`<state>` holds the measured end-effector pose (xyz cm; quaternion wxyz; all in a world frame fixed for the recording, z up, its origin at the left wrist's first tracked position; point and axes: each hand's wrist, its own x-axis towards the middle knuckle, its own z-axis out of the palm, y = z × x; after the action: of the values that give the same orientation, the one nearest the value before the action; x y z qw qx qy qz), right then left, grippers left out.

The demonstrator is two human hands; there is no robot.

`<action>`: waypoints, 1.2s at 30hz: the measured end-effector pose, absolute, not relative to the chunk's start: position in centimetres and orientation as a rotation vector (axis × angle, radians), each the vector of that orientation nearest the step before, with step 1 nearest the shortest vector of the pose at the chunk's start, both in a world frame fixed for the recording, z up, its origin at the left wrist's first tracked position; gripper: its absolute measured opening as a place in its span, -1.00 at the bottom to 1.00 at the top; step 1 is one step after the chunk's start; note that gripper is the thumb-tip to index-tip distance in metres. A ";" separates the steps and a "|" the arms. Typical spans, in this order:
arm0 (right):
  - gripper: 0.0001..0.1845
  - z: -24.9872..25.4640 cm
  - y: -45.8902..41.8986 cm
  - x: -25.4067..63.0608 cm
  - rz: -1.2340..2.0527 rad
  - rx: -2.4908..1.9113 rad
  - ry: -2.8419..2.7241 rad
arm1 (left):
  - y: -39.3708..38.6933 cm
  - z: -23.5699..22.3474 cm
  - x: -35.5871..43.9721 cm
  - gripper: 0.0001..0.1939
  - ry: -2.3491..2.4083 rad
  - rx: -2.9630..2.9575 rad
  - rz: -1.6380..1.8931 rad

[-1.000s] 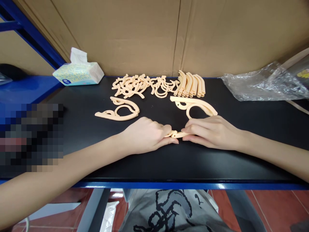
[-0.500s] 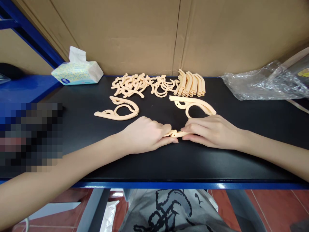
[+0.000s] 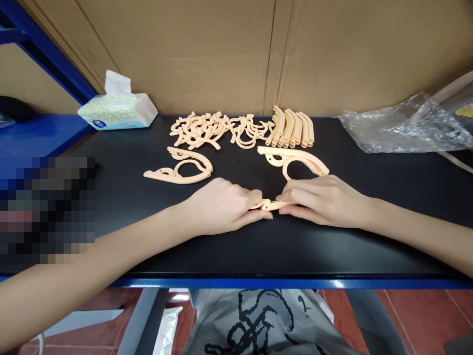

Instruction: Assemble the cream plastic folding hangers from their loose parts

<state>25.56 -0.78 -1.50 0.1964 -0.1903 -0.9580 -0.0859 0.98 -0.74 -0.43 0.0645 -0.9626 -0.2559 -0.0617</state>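
Note:
My left hand [image 3: 225, 206] and my right hand [image 3: 323, 201] face each other low over the table, each closed in a pinch. Between them are cream plastic hanger parts [image 3: 272, 205], one end in each hand. The ends overlap, and a small round hole shows near the overlap; my fingers cover the rest. Just behind my right hand lies a folding hanger [image 3: 303, 155], its right end close to my knuckles. Another folding hanger [image 3: 185, 180], folded with a ring-shaped middle, rests behind my left hand.
Loose curved hook pieces [image 3: 207, 129] lie heaped at the back, beside a stack of hanger arms [image 3: 291, 127]. A tissue pack [image 3: 118, 111] stands back left; a clear plastic bag [image 3: 399, 123] lies back right. The black table [image 3: 236, 256] has a blue front edge.
Both hands keep their pinch on the hanger parts, almost still. The folding hanger behind my right hand has shifted very slightly left.

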 end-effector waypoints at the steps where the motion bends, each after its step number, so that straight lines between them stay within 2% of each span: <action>1: -0.75 -1.5 -0.8 25.6 -0.238 -0.535 -2.683 | -0.7 -0.4 1.0 -0.50 -0.770 -2.904 -0.189; 18: -0.70 -1.5 -0.5 25.7 -0.141 -0.579 -2.709 | -0.8 -0.4 0.9 -0.45 -0.765 -2.912 -0.217; 36: -0.72 -1.4 -0.6 25.7 -0.146 -0.574 -2.694 | -0.6 -0.4 1.0 -0.53 -0.816 -2.952 -0.183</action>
<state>25.69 -0.56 -1.39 0.1905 -0.2042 -0.9588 -0.0521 0.96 -0.59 -0.36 0.0366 -0.9615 -0.2657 -0.0597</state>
